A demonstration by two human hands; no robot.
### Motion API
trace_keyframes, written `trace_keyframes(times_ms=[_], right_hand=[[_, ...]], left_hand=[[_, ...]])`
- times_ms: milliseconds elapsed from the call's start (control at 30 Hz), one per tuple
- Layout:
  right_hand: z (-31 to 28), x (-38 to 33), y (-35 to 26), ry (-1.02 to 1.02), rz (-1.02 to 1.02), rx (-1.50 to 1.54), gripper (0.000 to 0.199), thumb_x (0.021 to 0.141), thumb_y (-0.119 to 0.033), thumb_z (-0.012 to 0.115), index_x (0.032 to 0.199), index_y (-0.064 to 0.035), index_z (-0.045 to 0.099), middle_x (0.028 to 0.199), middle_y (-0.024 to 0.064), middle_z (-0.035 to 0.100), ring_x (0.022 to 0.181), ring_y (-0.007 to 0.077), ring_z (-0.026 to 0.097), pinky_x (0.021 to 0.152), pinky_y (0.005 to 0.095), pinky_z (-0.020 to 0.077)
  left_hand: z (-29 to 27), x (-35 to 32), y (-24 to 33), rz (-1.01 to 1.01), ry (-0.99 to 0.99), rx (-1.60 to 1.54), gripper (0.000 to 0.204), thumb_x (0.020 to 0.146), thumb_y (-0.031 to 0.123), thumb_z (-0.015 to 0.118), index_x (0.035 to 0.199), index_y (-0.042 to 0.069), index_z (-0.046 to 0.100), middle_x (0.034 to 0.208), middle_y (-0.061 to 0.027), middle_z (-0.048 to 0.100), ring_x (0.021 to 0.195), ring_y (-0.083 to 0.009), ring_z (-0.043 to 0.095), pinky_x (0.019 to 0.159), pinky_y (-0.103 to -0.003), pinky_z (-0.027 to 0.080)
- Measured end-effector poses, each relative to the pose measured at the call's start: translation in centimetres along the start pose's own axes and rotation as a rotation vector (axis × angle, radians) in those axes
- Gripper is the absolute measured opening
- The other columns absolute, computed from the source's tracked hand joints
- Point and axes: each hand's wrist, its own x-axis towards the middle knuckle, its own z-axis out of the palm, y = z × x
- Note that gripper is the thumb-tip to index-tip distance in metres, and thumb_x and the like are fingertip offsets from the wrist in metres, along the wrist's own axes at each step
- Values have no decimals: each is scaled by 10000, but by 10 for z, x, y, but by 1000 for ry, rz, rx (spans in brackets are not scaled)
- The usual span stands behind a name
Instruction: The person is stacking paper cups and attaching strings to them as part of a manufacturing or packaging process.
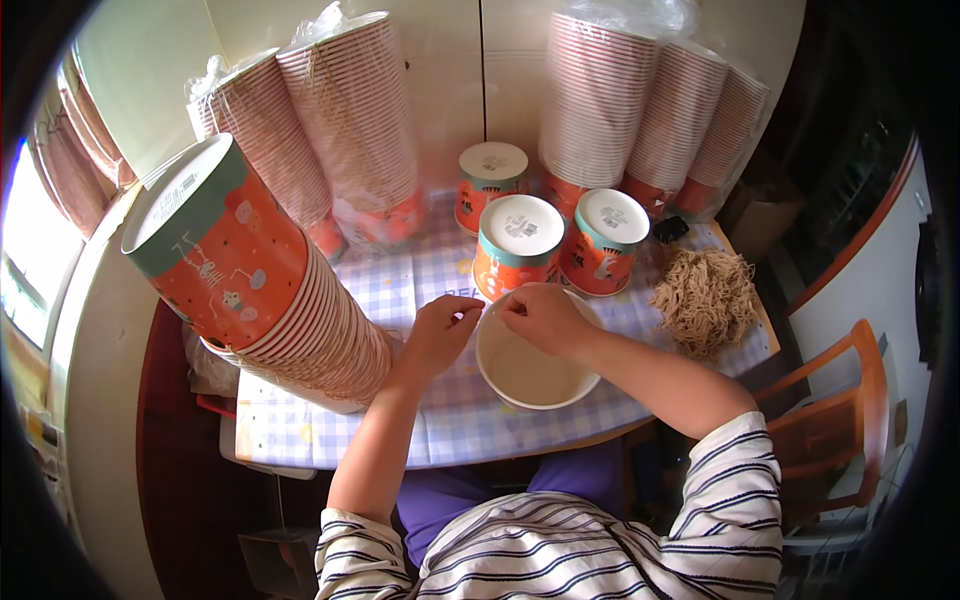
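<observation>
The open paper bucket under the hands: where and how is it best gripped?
Probably by the rim of the open paper bucket, coming from above. It stands upright, mouth up and empty, and the left hand and right hand already pinch its far edge. Stacked buckets crowd its left side.

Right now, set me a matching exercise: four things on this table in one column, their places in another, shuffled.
Things:
1. open paper cup
2. bundle of tan strings
3. tilted stack of orange cups
4. three upturned cups

Places:
A. lying at the table's left
B. just behind the hands
C. between the left hand and right hand
D. at the table's right edge

Pairs: 1-C, 2-D, 3-A, 4-B
</observation>
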Motion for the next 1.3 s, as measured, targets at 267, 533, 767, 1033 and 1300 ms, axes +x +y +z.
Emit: trace_keyframes(times_ms=[267, 533, 767, 1033, 1300], right_hand=[[5, 2, -2, 34, 5, -70, 178, 776, -161, 618, 819, 5, 666, 776, 170, 648, 725, 275, 645, 656, 376, 485], [8, 2, -3, 47, 1, -27, 185, 777, -175, 615, 819, -7, 677, 757, 170, 648, 722, 288, 644, 657, 384, 485], [10, 1, -6, 61, 43, 47, 193, 777, -196, 615, 820, -25, 693, 773, 170, 660, 733, 311, 648, 671, 396, 496], [-10, -12, -11, -98, 100, 143, 237, 810, -235, 636, 929, -33, 673, 863, 119, 682, 798, 236, 653, 705, 358, 495], [-41, -85, -67, -61, -47, 209, 285, 777, -169, 723, 998, -38, 600, 809, 38, 589, 678, 134, 558, 620, 280, 472]], left_hand=[[0, 12, -15, -87, -118, -47, 242, 861, 155, 587, 1024, 1, 677, 868, -124, 694, 678, -152, 615, 655, -298, 508], [-2, 18, -3, -113, -289, -221, 255, 882, 162, 585, 1068, 7, 665, 852, -69, 684, 709, -118, 605, 666, -263, 507], [-8, 22, -4, -166, -396, -123, 230, 890, 165, 576, 1022, -2, 663, 813, -57, 676, 716, -116, 605, 661, -265, 497], [-15, 1, 5, -292, -381, -171, 169, 909, 159, 564, 943, 3, 619, 816, -54, 642, 731, -125, 601, 678, -264, 502], [-19, -52, -29, -611, -361, -1098, 124, 927, 129, 489, 940, 32, 565, 952, -161, 654, 847, -288, 654, 816, -407, 537]])
